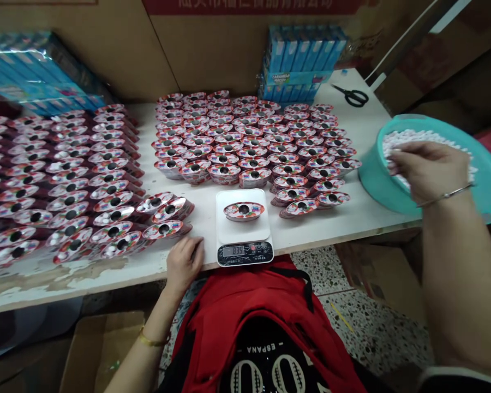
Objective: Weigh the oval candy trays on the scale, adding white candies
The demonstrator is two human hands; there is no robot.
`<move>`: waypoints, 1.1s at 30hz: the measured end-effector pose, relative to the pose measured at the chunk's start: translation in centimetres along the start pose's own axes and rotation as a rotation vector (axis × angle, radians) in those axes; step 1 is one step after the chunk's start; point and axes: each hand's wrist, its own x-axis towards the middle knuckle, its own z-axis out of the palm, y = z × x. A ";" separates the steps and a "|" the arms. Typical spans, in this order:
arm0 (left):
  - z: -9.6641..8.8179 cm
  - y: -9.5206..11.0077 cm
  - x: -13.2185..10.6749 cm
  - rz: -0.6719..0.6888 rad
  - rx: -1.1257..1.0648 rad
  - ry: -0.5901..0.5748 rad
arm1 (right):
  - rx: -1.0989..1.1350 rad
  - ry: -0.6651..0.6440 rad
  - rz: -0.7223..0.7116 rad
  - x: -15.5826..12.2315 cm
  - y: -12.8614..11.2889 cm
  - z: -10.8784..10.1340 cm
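My right hand (431,166) is over a turquoise basin (376,180) heaped with small white pellets (417,136). Its fingers are pinched together; pale bits show at the fingertips, but I cannot tell whether they are held pellets. My left hand (185,263) rests with curled fingers at the table's front edge, just below the nearest packets on the left. A white digital scale (225,232) stands between my hands, its display reading about 83.5. Upright on its pan is a red-and-white oval-topped packet (243,217) with a dark round hole in its top.
Many similar packets fill the middle (225,158) and left (69,188) of the table; some on the left have white pellets on top. Blue boxes (298,60) stand behind, with black scissors (354,97) to their right. A cardboard box (102,349) sits below the table.
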 end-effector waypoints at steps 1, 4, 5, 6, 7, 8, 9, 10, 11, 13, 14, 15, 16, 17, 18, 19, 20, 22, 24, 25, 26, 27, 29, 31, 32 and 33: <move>0.0 0.0 0.0 0.001 -0.001 0.004 | 0.199 -0.143 0.054 -1.7 -2.8 0.5; -0.1 0.1 0.1 -0.002 -0.004 0.004 | 0.423 -0.521 -0.020 -7.9 -11.2 2.7; -0.1 0.1 0.1 -0.003 -0.001 0.001 | 0.425 -0.670 -0.081 -9.9 -13.4 3.7; -0.1 0.1 0.1 -0.002 0.002 -0.001 | 0.399 -0.743 -0.185 -11.6 -15.3 4.7; -0.1 0.1 0.1 0.002 0.004 -0.004 | 0.352 -0.824 -0.287 -13.1 -16.7 5.8; -0.1 0.1 0.0 0.006 0.006 -0.006 | 0.303 -0.871 -0.379 -14.2 -17.6 6.8; -0.1 0.0 0.0 0.009 0.006 -0.004 | 0.251 -0.906 -0.454 -15.1 -18.2 7.7; -0.1 0.0 -0.1 0.012 0.004 0.000 | 0.200 -0.938 -0.505 -15.7 -18.6 8.5; -0.1 0.0 -0.1 0.014 0.002 0.004 | 0.155 -0.963 -0.536 -16.1 -18.7 9.2; -0.1 -0.1 -0.1 0.016 -0.005 0.012 | 0.081 -0.991 -0.565 -16.3 -18.9 9.9; -0.1 -0.1 -0.2 0.017 -0.007 0.013 | 0.058 -0.993 -0.571 -16.3 -19.0 10.1; -0.1 -0.1 -0.2 0.019 -0.009 0.013 | 0.044 -0.993 -0.576 -16.3 -19.1 10.2; -0.1 -0.1 -0.2 0.019 -0.011 0.010 | 0.036 -0.993 -0.578 -16.3 -19.2 10.1; -0.1 -0.1 -0.2 0.018 -0.012 0.008 | 0.032 -0.996 -0.580 -16.2 -19.3 10.1; 0.0 -0.1 -0.2 0.014 -0.013 0.005 | 0.031 -1.002 -0.582 -16.2 -19.4 10.0; 0.0 -0.1 -0.2 0.008 -0.016 0.003 | 0.033 -1.012 -0.584 -16.3 -19.4 10.0; 0.0 -0.1 -0.2 0.001 -0.020 0.002 | 0.040 -1.017 -0.587 -16.3 -19.4 10.0; 0.0 0.0 -0.2 -0.013 -0.026 -0.001 | 0.083 -1.005 -0.595 -16.5 -19.4 9.9; 0.0 0.0 -0.2 -0.018 -0.017 -0.004 | 0.145 -0.953 -0.607 -16.6 -19.4 9.6; 0.0 0.0 -0.2 -0.017 -0.009 -0.004 | 0.173 -0.912 -0.612 -16.4 -19.4 9.2; 0.0 0.0 -0.2 -0.014 -0.001 -0.003 | 0.191 -0.861 -0.617 -16.1 -19.3 8.7; 0.0 -0.1 -0.2 -0.008 0.003 -0.001 | 0.195 -0.798 -0.619 -15.6 -19.1 8.0; 0.0 -0.1 -0.3 0.002 0.004 0.003 | 0.160 -0.627 -0.606 -13.8 -18.0 6.2; 0.1 -0.1 -0.3 0.004 0.003 0.003 | 0.073 -0.402 -0.554 -10.9 -15.5 4.1; 0.1 -0.1 -0.3 0.002 0.003 0.000 | 0.022 -0.276 -0.510 -9.3 -13.7 3.1; 0.1 -0.1 -0.3 -0.001 0.002 -0.003 | -0.050 -0.162 -0.444 -7.5 -11.7 2.1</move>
